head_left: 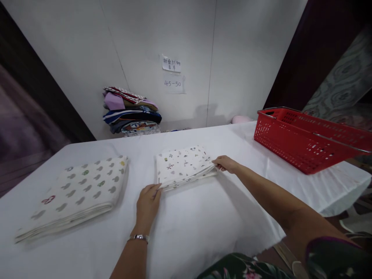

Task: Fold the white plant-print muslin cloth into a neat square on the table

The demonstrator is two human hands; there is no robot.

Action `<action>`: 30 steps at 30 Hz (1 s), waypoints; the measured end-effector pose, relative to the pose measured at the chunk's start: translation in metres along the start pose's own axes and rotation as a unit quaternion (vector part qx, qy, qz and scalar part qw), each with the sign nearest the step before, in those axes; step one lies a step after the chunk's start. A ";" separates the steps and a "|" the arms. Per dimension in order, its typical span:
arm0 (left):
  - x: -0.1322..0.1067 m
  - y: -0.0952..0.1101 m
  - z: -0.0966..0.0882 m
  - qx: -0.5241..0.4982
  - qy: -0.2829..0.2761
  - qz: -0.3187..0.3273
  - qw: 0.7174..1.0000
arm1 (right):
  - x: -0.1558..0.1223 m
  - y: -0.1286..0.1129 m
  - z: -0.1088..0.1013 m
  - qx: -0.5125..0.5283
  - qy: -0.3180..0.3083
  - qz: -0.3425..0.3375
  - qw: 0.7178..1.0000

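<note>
A folded white cloth (186, 164) with small printed motifs lies flat on the table in front of me. My left hand (148, 203) pinches its near left corner, thumb and fingers closed on the layered edge. At the near right corner, my right hand (226, 164) grips the same cloth, fingers curled around the edge. Several layers show along the near side, slightly lifted between the hands. To the left rests a second folded cloth (84, 188), white with grey rabbit-like shapes and a few coloured ones; neither hand touches it.
A white tablecloth (186, 232) covers the table. On the right stands a red plastic basket (285, 139) with metal handles. Behind the table's far edge rises a stack of folded fabrics (132, 112). Paper signs (174, 83) hang on the grey wall.
</note>
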State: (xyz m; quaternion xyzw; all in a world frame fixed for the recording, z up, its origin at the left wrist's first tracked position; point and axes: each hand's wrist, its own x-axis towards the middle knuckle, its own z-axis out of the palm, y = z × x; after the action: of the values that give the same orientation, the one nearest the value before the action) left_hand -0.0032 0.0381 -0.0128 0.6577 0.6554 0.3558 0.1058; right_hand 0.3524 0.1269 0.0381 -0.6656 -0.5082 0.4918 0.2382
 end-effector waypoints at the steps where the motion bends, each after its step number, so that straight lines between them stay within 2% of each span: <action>1: 0.000 -0.001 -0.001 0.001 0.000 0.000 1.000 | 0.000 0.002 0.001 -0.002 -0.003 0.002 1.000; 7: 0.000 -0.001 -0.004 0.018 -0.032 -0.009 0.999 | -0.001 0.016 0.006 -0.036 -0.017 0.045 0.998; 13: -0.003 0.002 -0.005 0.021 -0.042 0.003 0.999 | -0.004 0.012 0.007 -0.062 -0.033 0.074 0.995; 20: -0.005 0.006 -0.005 0.052 -0.056 -0.001 0.997 | -0.001 0.012 0.004 -0.080 -0.013 0.012 0.997; 23: -0.007 0.009 -0.005 0.047 -0.058 0.008 0.997 | 0.000 0.017 0.002 -0.094 -0.003 -0.011 0.995; 27: -0.008 0.012 -0.004 0.045 -0.062 -0.010 0.997 | 0.001 0.025 0.002 -0.135 0.001 -0.020 0.991; 30: -0.009 0.010 -0.005 0.031 -0.069 -0.017 0.997 | -0.002 0.025 0.003 -0.183 0.038 -0.038 0.982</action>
State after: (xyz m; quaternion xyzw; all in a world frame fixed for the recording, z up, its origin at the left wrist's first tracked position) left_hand 0.0023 0.0267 -0.0058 0.6722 0.6685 0.2875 0.1363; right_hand 0.3611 0.1155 0.0178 -0.6963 -0.6051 0.3554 0.1507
